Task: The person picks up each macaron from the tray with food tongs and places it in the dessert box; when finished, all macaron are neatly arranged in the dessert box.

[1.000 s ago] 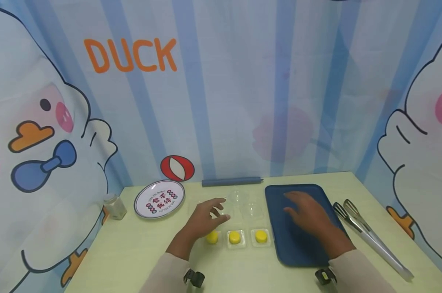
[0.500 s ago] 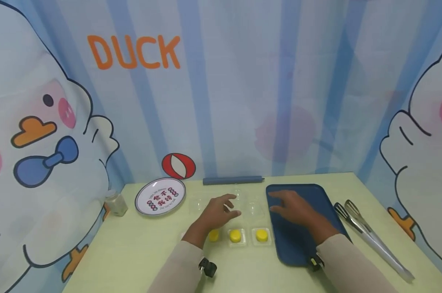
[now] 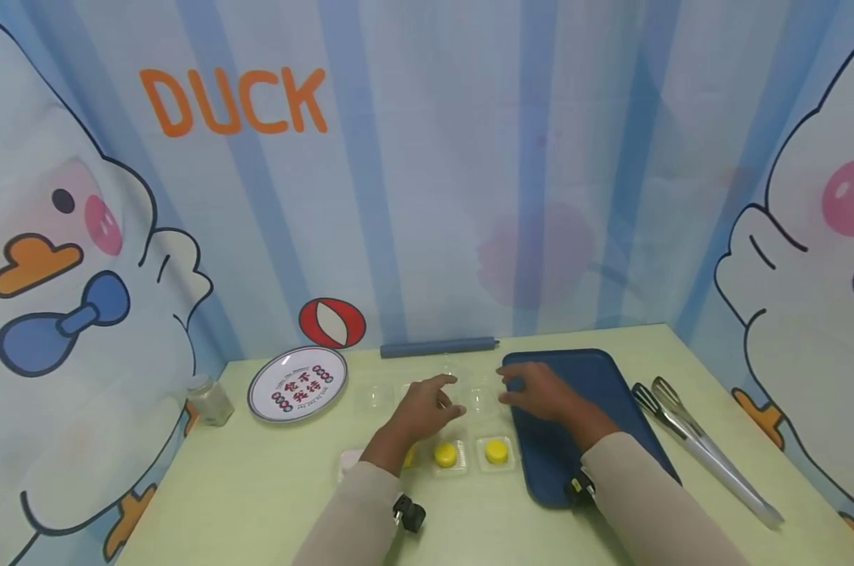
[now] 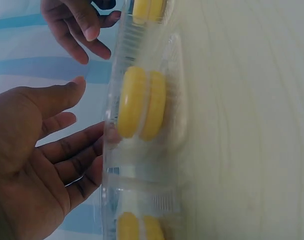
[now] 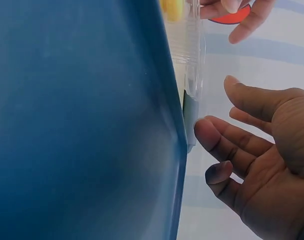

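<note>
While both hands hang out over the clear plastic packaging (image 3: 480,399), neither one has a grip on anything. The left hand (image 3: 423,410) has its thumb well apart from the fingers, which are loosely bent. In the left wrist view a fingertip shows through the clear plastic, but I can't tell if it's actually touching. The right hand (image 3: 540,393) looks much the same, thumb and fingers spread with a gap between, over the left edge of the blue tray (image 3: 611,417); whether it touches the tray, I can't tell either.

Just nearer the person than the hands there's a row of yellow sweets, each sitting in its own clear compartment: the right sweet (image 3: 496,450) near the tray, the middle sweet (image 3: 445,453) next to it, and the left sweet (image 3: 408,457) mostly hidden by the left wrist. Up close they're two yellow domes with a pale layer between (pretty much macarons, if you ask me). Something pale pink (image 3: 349,460) peeks out on the other side of that wrist.

As for the rest of the tabletop (image 3: 257,503), metal tongs (image 3: 710,456) lie right of the tray, a grey-blue bar (image 3: 437,347) runs along the back, and a printed white plate (image 3: 264,397) sits on the left, near a small jar (image 3: 212,402).
</note>
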A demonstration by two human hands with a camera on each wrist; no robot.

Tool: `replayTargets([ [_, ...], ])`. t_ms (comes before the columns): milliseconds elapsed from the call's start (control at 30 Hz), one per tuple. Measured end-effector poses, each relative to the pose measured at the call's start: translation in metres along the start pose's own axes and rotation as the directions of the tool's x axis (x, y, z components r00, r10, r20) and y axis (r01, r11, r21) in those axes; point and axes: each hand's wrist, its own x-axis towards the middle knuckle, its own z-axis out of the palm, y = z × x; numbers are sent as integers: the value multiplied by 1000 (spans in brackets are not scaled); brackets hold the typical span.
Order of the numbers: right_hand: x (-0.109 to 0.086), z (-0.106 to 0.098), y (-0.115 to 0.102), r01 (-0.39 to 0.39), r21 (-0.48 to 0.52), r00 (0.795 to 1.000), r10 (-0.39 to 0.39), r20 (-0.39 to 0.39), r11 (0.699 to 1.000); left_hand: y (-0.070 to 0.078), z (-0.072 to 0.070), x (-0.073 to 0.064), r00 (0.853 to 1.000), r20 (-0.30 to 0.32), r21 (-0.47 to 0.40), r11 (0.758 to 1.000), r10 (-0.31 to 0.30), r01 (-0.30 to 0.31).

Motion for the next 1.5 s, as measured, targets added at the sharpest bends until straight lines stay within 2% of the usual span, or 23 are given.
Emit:
replayTargets([
  [167, 10, 2, 5, -28, 39, 998, 26, 51, 999, 4, 5, 5, 1000, -8, 22, 1000, -4, 5],
  [333, 15, 2, 2, -86, 96, 990, 74, 116, 992, 9, 8, 9, 999, -6, 46, 998, -42, 42],
  [600, 20, 9, -3, -63, 29, 992, 60, 113, 998, 10, 17, 13, 998, -23, 96, 994, -54, 56],
  [867, 22, 14, 0, -90, 97, 990, 79, 118, 991, 18, 21, 13, 996, -50, 114, 991, -70, 75],
  [967, 21, 13, 0, -77, 107, 993, 66, 99, 991, 20, 21, 13, 995, -52, 107, 990, -85, 90],
  [1133, 17, 9, -1, -37, 123, 998, 30, 58, 992, 20, 19, 13, 995, -66, 78, 994, -72, 77],
  [1333, 15, 8, -3, -4, 118, 1000, 1, 26, 993, 22, 16, 13, 987, -152, -8, 999, -42, 41],
  [1500, 14, 7, -6, -39, 173, 999, 37, 12, 984, 23, 15, 11, 979, -202, -65, 998, -24, 11],
])
